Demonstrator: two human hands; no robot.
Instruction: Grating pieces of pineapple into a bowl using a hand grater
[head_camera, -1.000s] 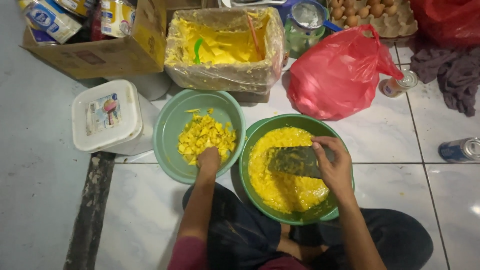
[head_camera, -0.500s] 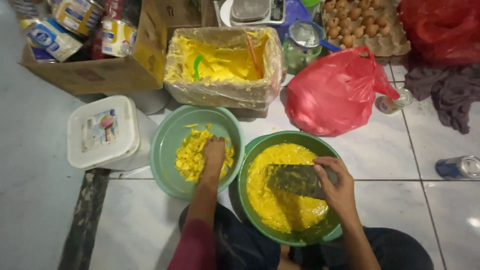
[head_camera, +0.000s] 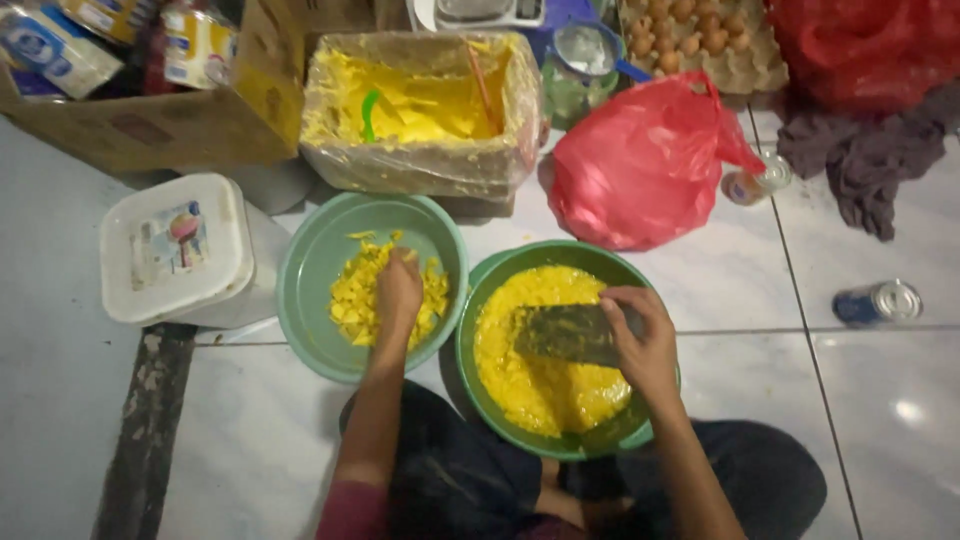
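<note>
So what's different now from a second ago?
The left hand has gone from the near rim of the left bowl deeper into the yellow chunks, fingers buried among them. The right hand still holds the dark grater over the grated heap in the right bowl. Both bowls, the lined box and the red bag stayed put.

I'm sitting on a white tiled floor (head_camera: 760, 290), glossy, grout lines showing. Overhead light is glaring off the tile at lower right (head_camera: 905, 412). A dark worn plank (head_camera: 145, 430) is lying at my left. No walls or windows showing.
</note>
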